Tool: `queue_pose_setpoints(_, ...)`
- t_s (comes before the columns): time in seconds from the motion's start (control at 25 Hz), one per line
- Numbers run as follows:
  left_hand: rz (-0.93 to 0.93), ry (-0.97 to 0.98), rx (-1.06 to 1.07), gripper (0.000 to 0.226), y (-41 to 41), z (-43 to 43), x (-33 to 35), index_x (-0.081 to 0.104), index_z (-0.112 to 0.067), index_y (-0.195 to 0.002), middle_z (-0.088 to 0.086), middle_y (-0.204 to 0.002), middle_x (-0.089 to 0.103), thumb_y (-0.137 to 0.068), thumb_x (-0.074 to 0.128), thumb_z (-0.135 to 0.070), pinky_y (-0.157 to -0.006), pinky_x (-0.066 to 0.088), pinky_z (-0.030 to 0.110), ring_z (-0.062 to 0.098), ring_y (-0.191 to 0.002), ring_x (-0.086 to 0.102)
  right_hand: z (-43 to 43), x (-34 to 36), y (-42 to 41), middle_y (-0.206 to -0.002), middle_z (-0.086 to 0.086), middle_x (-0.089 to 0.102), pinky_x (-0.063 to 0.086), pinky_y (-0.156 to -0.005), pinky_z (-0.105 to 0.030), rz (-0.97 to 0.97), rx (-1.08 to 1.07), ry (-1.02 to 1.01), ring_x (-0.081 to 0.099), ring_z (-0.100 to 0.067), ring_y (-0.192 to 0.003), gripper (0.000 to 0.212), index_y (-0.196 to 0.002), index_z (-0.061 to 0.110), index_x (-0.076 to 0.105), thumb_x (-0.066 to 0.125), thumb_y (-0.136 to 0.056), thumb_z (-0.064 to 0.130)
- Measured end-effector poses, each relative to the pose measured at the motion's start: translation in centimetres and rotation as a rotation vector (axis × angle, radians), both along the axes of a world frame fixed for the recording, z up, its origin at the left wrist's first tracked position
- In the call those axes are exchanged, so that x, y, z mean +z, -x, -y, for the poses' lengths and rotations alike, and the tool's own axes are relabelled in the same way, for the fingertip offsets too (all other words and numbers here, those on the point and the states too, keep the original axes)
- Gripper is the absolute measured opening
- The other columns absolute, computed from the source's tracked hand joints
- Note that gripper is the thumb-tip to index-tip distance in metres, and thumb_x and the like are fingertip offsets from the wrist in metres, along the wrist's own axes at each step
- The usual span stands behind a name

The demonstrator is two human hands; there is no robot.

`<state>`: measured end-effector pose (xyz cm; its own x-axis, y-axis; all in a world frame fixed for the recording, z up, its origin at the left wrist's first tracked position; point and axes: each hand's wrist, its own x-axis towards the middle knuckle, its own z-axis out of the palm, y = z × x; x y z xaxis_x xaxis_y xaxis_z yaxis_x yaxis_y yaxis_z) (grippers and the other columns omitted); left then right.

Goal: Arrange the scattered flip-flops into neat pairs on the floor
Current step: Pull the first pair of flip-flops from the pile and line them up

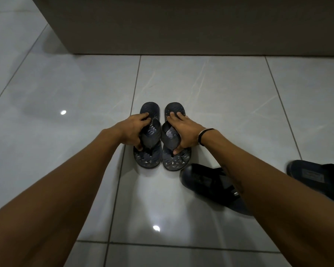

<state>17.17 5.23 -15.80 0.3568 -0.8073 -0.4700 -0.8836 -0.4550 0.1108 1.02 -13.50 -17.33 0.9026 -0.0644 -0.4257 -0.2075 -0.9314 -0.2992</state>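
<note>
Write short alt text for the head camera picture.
Two bare hands, left hand and right hand, each grip one patterned flip-flop, set side by side on the tiled floor. Two dark sandals lie apart at right.

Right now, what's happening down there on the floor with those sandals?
A person is pairing up flip-flops on the tiled floor. The left hand holds the left patterned flip-flop and the right hand holds the right patterned flip-flop, side by side. Two dark sandals lie apart to the right, unsorted.
</note>
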Motion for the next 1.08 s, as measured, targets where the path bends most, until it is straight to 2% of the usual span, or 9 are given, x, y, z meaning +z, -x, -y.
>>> queue_pose_setpoints(0.24, 0.008, -0.023, 0.007, 0.136, 0.8, 0.1, 0.5, 0.015, -0.011, -0.163, 0.011, -0.173, 0.004, -0.058, 0.096, -0.04, -0.127, 0.022, 0.042, 0.032, -0.158, 0.011, 0.0, 1.8, 0.1, -0.174, -0.012, -0.005, 0.008, -0.13, -0.046, -0.042, 0.037, 0.055, -0.008, -0.034, -0.16, 0.155, -0.164, 0.01, -0.002, 0.095, -0.053, 0.057)
queue_pose_setpoints(0.4, -0.053, -0.018, 0.004, 0.132, 0.9, 0.4, 1.4, 0.01, -0.011, -0.163, 0.013, -0.173, -0.003, -0.062, 0.094, -0.026, -0.128, 0.015, 0.041, 0.032, -0.159, 0.003, 1.6, 2.4, 2.6, -0.174, -0.006, -0.009, 0.005, -0.131, -0.043, 0.058, -0.107, -0.144, -0.011, -0.024, -0.161, 0.153, -0.165, 0.016, -0.006, 0.09, -0.057, 0.065)
queue_pose_setpoints(0.52, -0.105, 0.078, 0.024, 0.123, 1.0, 1.2, 3.3, 0.011, -0.013, -0.163, 0.012, -0.173, -0.007, -0.067, 0.084, -0.034, -0.129, 0.009, 0.045, 0.03, -0.159, -0.004, 3.9, 1.9, 6.5, -0.175, -0.001, 0.0, 0.012, -0.131, -0.046, 0.223, -0.34, -0.17, 0.001, -0.02, -0.161, 0.125, -0.166, 0.025, 0.002, 0.062, -0.074, 0.085)
queue_pose_setpoints(0.64, -0.096, 0.276, -0.097, 0.115, 4.6, 4.3, 4.7, 0.012, -0.018, -0.164, 0.008, -0.173, -0.004, -0.071, 0.068, -0.055, -0.129, 0.008, 0.048, 0.026, -0.16, -0.003, 7.3, 0.9, 12.2, -0.173, -0.008, 0.017, 0.019, -0.129, -0.045, 0.374, -0.541, -0.004, 0.014, -0.027, -0.16, 0.093, -0.164, 0.023, 0.018, 0.052, -0.092, 0.071)
queue_pose_setpoints(0.8, -0.067, 0.222, -0.406, 0.107, 14.8, 8.9, 2.9, 0.015, -0.017, -0.163, 0.011, -0.172, 0.01, -0.083, 0.059, -0.072, -0.127, 0.019, 0.045, 0.028, -0.158, 0.012, 10.4, 0.0, 20.5, -0.17, -0.014, 0.025, 0.022, -0.128, -0.048, 0.224, -0.52, 0.228, 0.018, -0.034, -0.158, 0.074, -0.162, 0.02, 0.029, 0.05, -0.1, 0.056)
queue_pose_setpoints(0.84, -0.034, 0.233, -0.461, 0.103, 17.3, 9.5, 2.3, 0.025, -0.017, -0.16, 0.014, -0.167, 0.026, -0.082, 0.056, -0.077, -0.12, 0.031, 0.046, 0.033, -0.152, 0.027, 10.8, 0.0, 22.1, -0.17, -0.014, 0.026, 0.022, -0.128, -0.048, 0.193, -0.502, 0.259, 0.019, -0.034, -0.158, 0.073, -0.162, 0.02, 0.03, 0.048, -0.101, 0.056)
queue_pose_setpoints(0.92, 0.054, 0.281, -0.548, 0.095, 21.3, 10.3, 1.4, 0.046, -0.02, -0.143, 0.011, -0.136, 0.055, -0.075, 0.05, -0.086, -0.089, 0.048, 0.046, 0.035, -0.12, 0.055, 11.8, 0.2, 24.6, -0.169, -0.013, 0.027, 0.021, -0.127, -0.049, 0.192, -0.521, 0.328, 0.019, -0.034, -0.158, 0.07, -0.161, 0.022, 0.032, 0.045, -0.102, 0.057)
queue_pose_setpoints(1.0, 0.029, 0.251, -0.529, 0.095, 23.5, 11.1, 1.2, 0.05, -0.023, -0.126, 0.005, -0.111, 0.057, -0.065, 0.046, -0.095, -0.067, 0.041, 0.04, 0.029, -0.091, 0.058, 12.7, 1.0, 27.1, -0.167, -0.013, 0.032, 0.018, -0.127, -0.055, 0.189, -0.597, 0.421, 0.019, -0.037, -0.157, 0.065, -0.158, 0.024, 0.038, 0.043, -0.102, 0.057)
queue_pose_setpoints(1.08, -0.005, 0.145, -0.528, 0.094, 25.2, 12.3, 1.1, 0.049, -0.025, -0.114, -0.001, -0.096, 0.052, -0.055, 0.052, -0.098, -0.062, 0.035, 0.036, 0.023, -0.075, 0.049, 13.4, 1.4, 30.2, -0.167, -0.012, 0.033, 0.006, -0.124, -0.065, 0.094, -0.771, 0.504, 0.015, -0.043, -0.157, 0.064, -0.155, 0.029, 0.041, 0.044, -0.099, 0.061)
